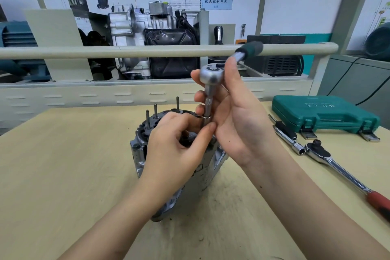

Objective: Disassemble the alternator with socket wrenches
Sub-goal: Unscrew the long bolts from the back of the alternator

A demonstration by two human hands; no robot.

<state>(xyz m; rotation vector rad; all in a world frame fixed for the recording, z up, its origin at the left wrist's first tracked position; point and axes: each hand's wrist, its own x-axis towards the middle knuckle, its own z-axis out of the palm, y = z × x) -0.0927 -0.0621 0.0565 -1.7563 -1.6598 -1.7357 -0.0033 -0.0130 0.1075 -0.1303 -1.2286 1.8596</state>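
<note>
Both hands on the ratchet [209, 75]: right hand [236, 120] grips head and extension, left hand [175, 145] pinches the socket [205, 121] at the alternator's [185, 179] 1 o'clock. Probably seating; next, swing handle.

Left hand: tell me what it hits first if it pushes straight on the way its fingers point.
Most likely the socket at the bottom of the ratchet's extension: the left hand points up and right, fingertips already at it. Right hand lies just beyond; depth is unclear.
</note>
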